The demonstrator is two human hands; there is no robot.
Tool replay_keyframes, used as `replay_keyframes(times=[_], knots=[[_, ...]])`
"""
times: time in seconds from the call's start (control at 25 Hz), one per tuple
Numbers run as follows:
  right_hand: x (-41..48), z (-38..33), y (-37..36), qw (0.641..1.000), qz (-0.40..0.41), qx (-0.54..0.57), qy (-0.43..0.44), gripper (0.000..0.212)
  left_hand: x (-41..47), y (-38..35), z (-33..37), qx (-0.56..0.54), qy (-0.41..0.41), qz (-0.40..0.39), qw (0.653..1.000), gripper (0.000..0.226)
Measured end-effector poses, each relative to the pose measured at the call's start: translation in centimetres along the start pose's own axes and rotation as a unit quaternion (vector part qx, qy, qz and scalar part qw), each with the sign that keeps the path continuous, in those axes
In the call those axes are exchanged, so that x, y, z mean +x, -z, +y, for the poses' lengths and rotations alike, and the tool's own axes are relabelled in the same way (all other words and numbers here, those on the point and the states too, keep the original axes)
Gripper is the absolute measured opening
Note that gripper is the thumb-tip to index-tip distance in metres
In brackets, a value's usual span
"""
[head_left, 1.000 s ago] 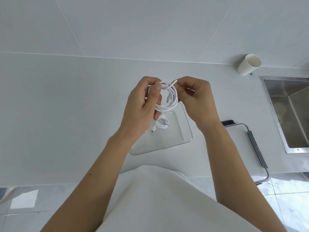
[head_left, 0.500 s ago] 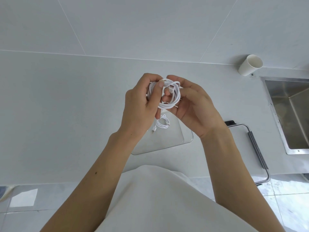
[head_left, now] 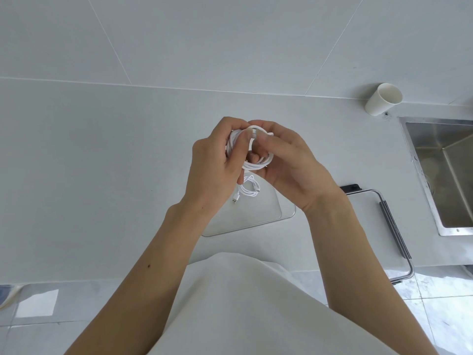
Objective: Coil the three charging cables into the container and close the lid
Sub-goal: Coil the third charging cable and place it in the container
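Note:
A coiled white charging cable [head_left: 256, 163] is held above the counter between both hands. My left hand [head_left: 215, 170] grips the coil's left side, thumb pressed on its top. My right hand [head_left: 289, 165] cups the coil's right side, fingers threaded through the loop and thumb at the cable's end. Below them stands a clear, shallow container [head_left: 286, 216] on the white counter. Inside it lies a smaller coiled white cable [head_left: 249, 189] with its USB plug sticking out to the lower left. The container's lid [head_left: 371, 221], clear with a dark clip, lies to the right.
A white paper cup [head_left: 382, 102] lies tilted at the back right against the wall. A steel sink [head_left: 445, 172] is sunk in the counter at the far right. The counter's front edge runs just below the container; tiled floor shows beneath.
My right hand has turned over and closed in on the coil, fingers now through the loop. The loose cable end that stood out at the top is drawn onto the coil.

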State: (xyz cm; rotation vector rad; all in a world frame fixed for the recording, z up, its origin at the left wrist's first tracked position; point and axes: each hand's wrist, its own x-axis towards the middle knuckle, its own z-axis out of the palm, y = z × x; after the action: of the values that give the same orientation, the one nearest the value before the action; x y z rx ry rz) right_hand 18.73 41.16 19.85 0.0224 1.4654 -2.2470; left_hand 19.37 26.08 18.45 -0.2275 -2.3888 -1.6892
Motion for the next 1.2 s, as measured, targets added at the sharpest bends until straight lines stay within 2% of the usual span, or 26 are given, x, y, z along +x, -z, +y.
replay_keyframes(times=[0.2,0.28,0.36,0.52,0.64,0.76,0.84,1.04,1.2], knots=[[-0.6,-0.9,-0.3,0.995,0.019,-0.096,-0.002,0.030,0.0,0.4,-0.4,0.030,-0.003,0.005,1.000,0.013],[-0.8,-1.3,-0.3,0.983,0.035,-0.179,-0.003,0.029,-0.1,0.5,-0.5,0.040,-0.003,0.003,0.999,0.013],[-0.8,-1.5,-0.4,0.953,0.069,-0.294,-0.005,0.029,-0.2,0.4,-0.7,0.046,-0.004,0.002,0.999,0.012],[-1.1,-1.3,-0.5,0.855,0.127,-0.503,0.027,0.038,0.0,0.2,-1.3,0.053,-0.004,0.022,0.998,0.012],[-1.5,-1.1,-0.7,0.839,0.114,-0.530,0.051,0.041,0.5,0.5,-2.7,0.011,0.061,0.048,0.997,0.012],[-2.0,-0.6,-0.9,0.806,0.092,-0.580,0.071,0.042,0.5,0.3,-3.9,-0.028,0.121,0.051,0.991,0.015],[-2.0,0.0,-1.0,0.820,0.088,-0.561,0.065,0.042,0.2,0.1,-4.2,-0.041,0.119,0.041,0.991,0.016],[-2.1,1.1,-0.5,0.923,0.084,-0.375,-0.008,0.037,-0.3,-0.1,-4.1,-0.045,0.079,0.020,0.996,0.013],[-2.1,1.8,-0.4,0.950,0.125,-0.285,-0.032,0.035,-1.3,-0.5,-4.2,-0.045,0.075,0.005,0.996,0.012]])
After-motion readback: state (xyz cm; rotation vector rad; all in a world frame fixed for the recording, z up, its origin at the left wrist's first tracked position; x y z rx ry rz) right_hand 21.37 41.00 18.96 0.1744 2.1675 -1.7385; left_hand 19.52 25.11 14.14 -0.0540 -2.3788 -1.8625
